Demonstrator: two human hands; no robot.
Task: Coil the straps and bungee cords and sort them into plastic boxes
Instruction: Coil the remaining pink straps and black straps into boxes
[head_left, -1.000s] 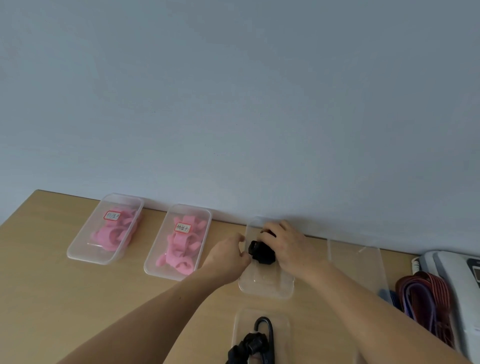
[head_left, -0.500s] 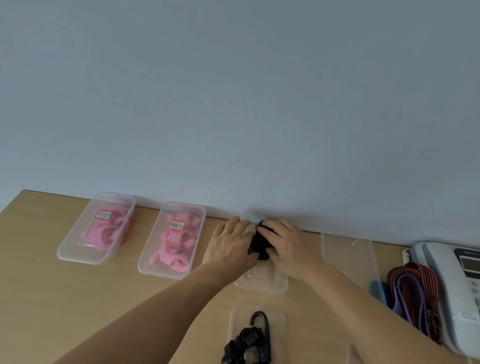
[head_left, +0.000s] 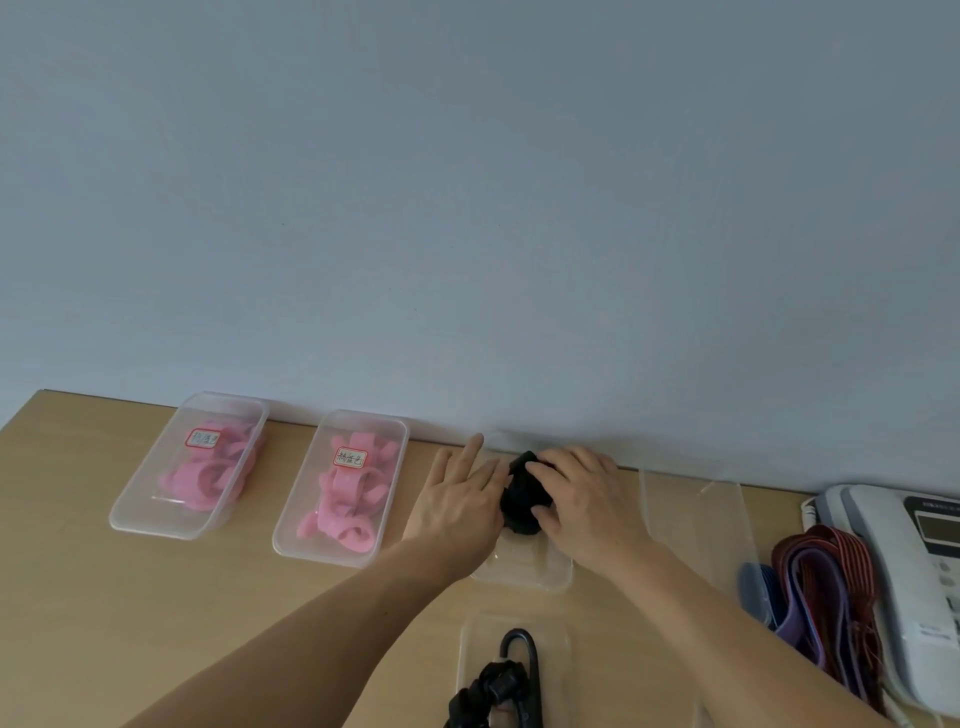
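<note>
Black strap bundle (head_left: 522, 499) sits in the far half of a clear box (head_left: 524, 579) on the counter (head_left: 104, 623), close to the wall, and I see it caught between both hands. The right hand (head_left: 582, 504) curls over its top and right side with the thumb on the near edge, gripping it. The left hand (head_left: 457, 506) lies flat, fingers straight and slightly spread, pressing against the bundle's left side. A second ago that left hand was curled and pinching at the bundle, which lay nearer the box's middle; half a second ago it had already flattened out. At nine o'clock from the hands stand a first pink-strap box (head_left: 130, 514) and a second pink-strap box (head_left: 291, 540). Each carries a white, red-bordered label (head_left: 350, 458) with handwritten characters I cannot read. At six o'clock a near box (head_left: 563, 639) holds a black bungee cord (head_left: 511, 670) with a hook. At three o'clock come an empty clear tray (head_left: 696, 519), red and purple straps (head_left: 821, 582), and a telephone (head_left: 893, 561) whose key markings are too small to read.
</note>
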